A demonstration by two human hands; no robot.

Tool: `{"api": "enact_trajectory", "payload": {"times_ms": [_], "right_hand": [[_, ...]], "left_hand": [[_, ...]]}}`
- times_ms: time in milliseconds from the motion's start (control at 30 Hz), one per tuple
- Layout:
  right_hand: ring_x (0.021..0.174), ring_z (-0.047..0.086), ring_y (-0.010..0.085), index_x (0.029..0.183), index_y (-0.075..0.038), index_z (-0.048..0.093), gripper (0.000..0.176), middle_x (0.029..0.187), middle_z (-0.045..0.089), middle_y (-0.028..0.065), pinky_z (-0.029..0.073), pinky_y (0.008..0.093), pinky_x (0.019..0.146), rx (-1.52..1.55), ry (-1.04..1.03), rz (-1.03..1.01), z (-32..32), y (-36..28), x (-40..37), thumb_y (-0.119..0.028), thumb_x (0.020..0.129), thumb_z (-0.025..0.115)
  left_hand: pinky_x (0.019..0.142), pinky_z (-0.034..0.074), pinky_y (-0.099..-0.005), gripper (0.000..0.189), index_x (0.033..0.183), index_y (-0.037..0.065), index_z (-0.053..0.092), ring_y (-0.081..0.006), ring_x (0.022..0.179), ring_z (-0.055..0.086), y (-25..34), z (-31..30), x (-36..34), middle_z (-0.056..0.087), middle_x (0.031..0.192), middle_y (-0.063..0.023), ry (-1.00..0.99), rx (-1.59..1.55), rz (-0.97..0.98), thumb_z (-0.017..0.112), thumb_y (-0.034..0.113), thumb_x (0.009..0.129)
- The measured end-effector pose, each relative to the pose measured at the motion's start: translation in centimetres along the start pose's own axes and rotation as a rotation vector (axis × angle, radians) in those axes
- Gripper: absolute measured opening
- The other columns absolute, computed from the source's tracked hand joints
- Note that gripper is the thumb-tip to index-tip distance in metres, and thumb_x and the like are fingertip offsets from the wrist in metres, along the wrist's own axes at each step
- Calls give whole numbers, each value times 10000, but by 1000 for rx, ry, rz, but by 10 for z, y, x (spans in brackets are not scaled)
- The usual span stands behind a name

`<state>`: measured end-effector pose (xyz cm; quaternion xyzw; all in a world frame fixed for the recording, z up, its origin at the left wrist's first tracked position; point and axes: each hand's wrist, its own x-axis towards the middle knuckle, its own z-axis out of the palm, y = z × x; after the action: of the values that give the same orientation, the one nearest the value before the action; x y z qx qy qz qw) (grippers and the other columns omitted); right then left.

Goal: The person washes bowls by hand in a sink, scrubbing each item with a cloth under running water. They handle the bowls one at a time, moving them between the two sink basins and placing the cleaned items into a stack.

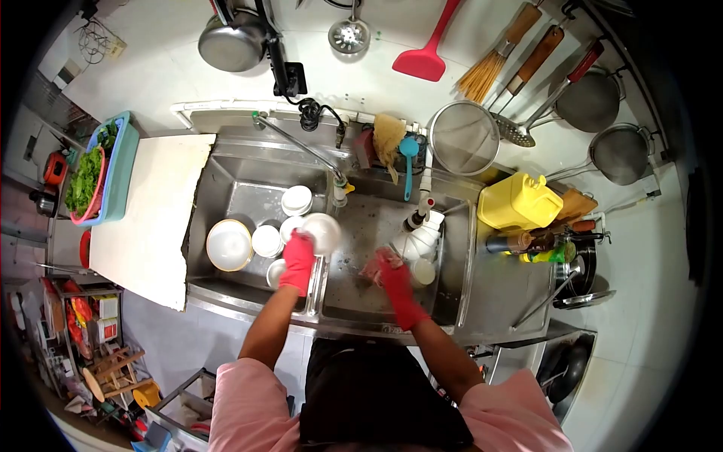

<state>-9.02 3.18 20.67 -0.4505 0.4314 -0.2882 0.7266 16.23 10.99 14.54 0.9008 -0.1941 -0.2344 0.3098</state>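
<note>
My left hand [299, 264], in a red rubber glove, grips a white bowl [324, 234] above the divider between two sink basins. My right hand [396, 280], also red-gloved and blurred, is over the right basin, closed on what looks like a crumpled pinkish cloth [372, 269]. Just right of it lies a leaning row of white bowls [416, 242], with a small white cup-like bowl [422, 272] below. The left basin [256, 169] holds several small white bowls [267, 241] and a larger bowl with a yellow rim [230, 245].
A faucet [301, 145] reaches over the divider. A white board [154, 211] lies left of the sink, beside a blue basket [124, 162] with greens. On the right counter stand a yellow jug [520, 202] and several bottles [531, 242]. A strainer [465, 138] hangs behind.
</note>
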Motion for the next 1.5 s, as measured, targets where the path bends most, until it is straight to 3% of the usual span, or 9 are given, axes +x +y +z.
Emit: {"api": "enact_trajectory", "payload": {"times_ms": [300,433,567,700,833,900,1033,1300,1500], "right_hand": [[666,559,147,1114,-67,522,310,894,616,42,453,272,557,-860,144,215,-123,31,-9,-79,809,573],[778,589,143,1082,-52,591,271,960,643,54,476,269,671,-461,339,126,-152,33,-28,-104,816,598],[689,580,124,996,-42,550,197,835,617,48,467,258,563,-267,247,-16,-217,66,-13,-153,834,566],[657,570,109,1012,-50,557,204,838,617,42,430,223,484,-190,268,40,-220,42,-20,-161,842,569],[619,565,101,1059,-48,560,236,818,612,36,416,216,452,35,259,95,-217,8,-25,-128,838,586],[616,565,100,1084,-42,557,265,819,608,30,422,223,457,-38,243,62,-230,21,-28,-108,831,607],[669,574,102,1114,-23,552,308,850,604,20,449,239,519,-146,317,175,-236,2,-49,-86,826,640],[756,537,80,1141,-11,547,344,905,608,4,464,241,683,-190,297,135,-243,21,-59,-91,821,647],[698,539,75,1200,-41,531,384,818,611,0,459,246,607,-201,121,284,-196,4,-22,-129,838,624]], "left_hand": [[383,469,-363,343,1151,-9,383,-261,419,561,-73,46,83,597,703,-180,33,-577,-603,479,152,864],[528,503,-451,446,1205,-20,336,-333,637,614,-68,27,68,592,865,-217,-186,-561,-665,543,166,856],[783,469,-402,405,1171,-4,512,-364,848,592,-15,17,25,597,998,-218,502,104,262,584,132,797],[809,456,-368,195,1003,9,607,-305,879,588,72,71,-52,624,947,-163,227,-292,526,489,53,854],[780,495,-377,314,1048,-44,600,-320,870,628,12,268,-58,651,958,-191,-249,-632,85,587,200,853],[833,485,-392,483,1128,-67,558,-348,958,618,33,301,-77,637,1028,-225,-189,44,69,618,305,827],[943,434,-402,746,1289,-86,400,-390,1133,527,14,371,-61,507,1238,-300,-247,-328,-302,645,379,759],[784,481,-341,567,1236,77,472,-279,909,591,-14,318,-89,600,1002,-135,-159,-418,-2,627,65,690],[864,421,-441,621,1148,71,519,-349,1017,502,67,191,-121,514,1052,-162,53,208,307,786,293,633]]}}
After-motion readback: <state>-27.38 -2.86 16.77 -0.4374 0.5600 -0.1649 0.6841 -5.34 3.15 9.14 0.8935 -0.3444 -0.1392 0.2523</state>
